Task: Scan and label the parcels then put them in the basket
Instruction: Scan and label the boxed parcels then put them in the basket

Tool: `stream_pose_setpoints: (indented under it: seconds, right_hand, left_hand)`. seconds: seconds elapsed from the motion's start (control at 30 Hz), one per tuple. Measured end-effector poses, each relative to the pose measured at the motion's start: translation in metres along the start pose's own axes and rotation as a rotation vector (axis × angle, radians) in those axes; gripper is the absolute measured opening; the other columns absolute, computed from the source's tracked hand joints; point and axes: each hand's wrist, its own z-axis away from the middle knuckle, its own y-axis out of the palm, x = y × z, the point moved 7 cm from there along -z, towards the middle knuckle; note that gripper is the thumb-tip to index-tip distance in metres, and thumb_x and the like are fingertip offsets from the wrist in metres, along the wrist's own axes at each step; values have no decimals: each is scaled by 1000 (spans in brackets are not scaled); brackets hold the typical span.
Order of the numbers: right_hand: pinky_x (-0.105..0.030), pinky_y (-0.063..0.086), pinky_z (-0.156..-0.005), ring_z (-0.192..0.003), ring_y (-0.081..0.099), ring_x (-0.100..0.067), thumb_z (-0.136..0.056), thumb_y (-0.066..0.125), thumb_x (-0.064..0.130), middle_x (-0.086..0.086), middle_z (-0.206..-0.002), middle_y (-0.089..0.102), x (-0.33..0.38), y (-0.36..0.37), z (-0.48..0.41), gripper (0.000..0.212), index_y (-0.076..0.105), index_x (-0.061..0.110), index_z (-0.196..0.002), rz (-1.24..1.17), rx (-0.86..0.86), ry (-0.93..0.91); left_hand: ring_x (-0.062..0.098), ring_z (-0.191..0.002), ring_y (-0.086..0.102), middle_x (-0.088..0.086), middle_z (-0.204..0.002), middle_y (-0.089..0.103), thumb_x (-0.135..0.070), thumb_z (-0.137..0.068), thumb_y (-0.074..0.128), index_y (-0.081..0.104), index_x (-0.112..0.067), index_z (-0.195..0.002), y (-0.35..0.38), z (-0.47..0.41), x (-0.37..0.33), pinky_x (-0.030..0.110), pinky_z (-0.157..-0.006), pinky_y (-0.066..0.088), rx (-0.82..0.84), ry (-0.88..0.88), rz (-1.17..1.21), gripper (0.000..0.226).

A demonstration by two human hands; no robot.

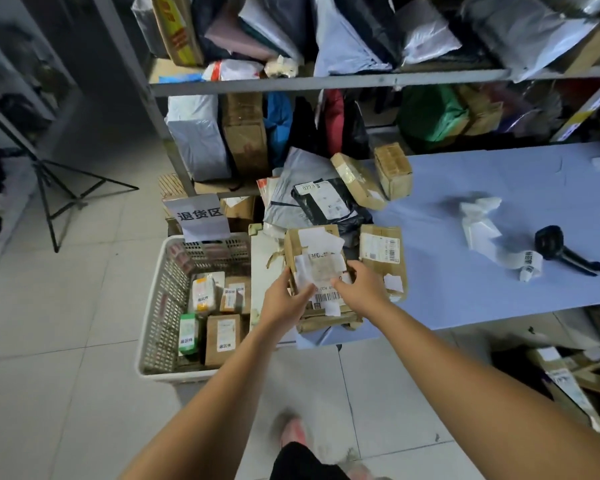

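Note:
A worn cardboard parcel (pixel 317 258) with several white labels lies at the left end of the blue table (pixel 499 188). My left hand (pixel 286 299) grips its left edge. My right hand (pixel 359 287) holds its right side, fingers curled on the top face. A white plastic basket (pixel 160 299) stands on the floor left of the table and holds several labelled small parcels (pixel 222 336). A black handheld scanner (pixel 561 249) and a strip of white labels (pixel 489 233) lie on the table to the right.
More parcels (pixel 381 251) and poly bags (pixel 323 202) crowd the table's left end. Metal shelves (pixel 326 83) packed with parcels stand behind. A tripod (pixel 59 188) stands on the tiled floor at left. Boxes (pixel 561 379) lie under the table at right.

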Motion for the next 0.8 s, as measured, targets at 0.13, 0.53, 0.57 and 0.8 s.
stream_pose_setpoints:
  seconds: [0.13, 0.53, 0.57, 0.8]
  right_hand:
    - [-33, 48, -86, -117, 57, -23, -90, 66, 38, -1, -133, 59, 7, -41, -5, 56, 50, 18, -140, 8, -42, -34]
    - [-40, 56, -83, -93, 65, -21, -84, 69, 37, 0, -109, 69, -114, -223, -7, 38, 64, 22, -118, -53, -124, -27]
    - [-40, 56, -82, -91, 65, -21, -84, 68, 36, 1, -106, 69, -130, -237, -9, 36, 64, 22, -117, -51, -122, -22]
    - [-29, 47, -77, -99, 59, -19, -88, 67, 35, -1, -126, 62, -218, -298, -19, 55, 52, 19, -138, -39, -108, 40]
  left_hand:
    - [-14, -90, 48, 0, -142, 52, -25, -94, 65, 33, -16, -152, 9, -1, -35, -1, -64, 39, 6, 64, 20, 66]
    - [12, -90, 64, 4, -124, 66, -33, -92, 68, 40, -23, -148, 189, 5, -126, 30, -70, 56, -22, 73, 102, 64]
    - [13, -89, 64, 1, -122, 66, -30, -93, 67, 43, -24, -147, 211, 8, -131, 33, -72, 56, -22, 71, 135, 59]
    - [9, -94, 62, -3, -127, 61, -25, -97, 61, 44, -30, -144, 321, 7, -146, 18, -65, 48, 19, 51, 177, 50]
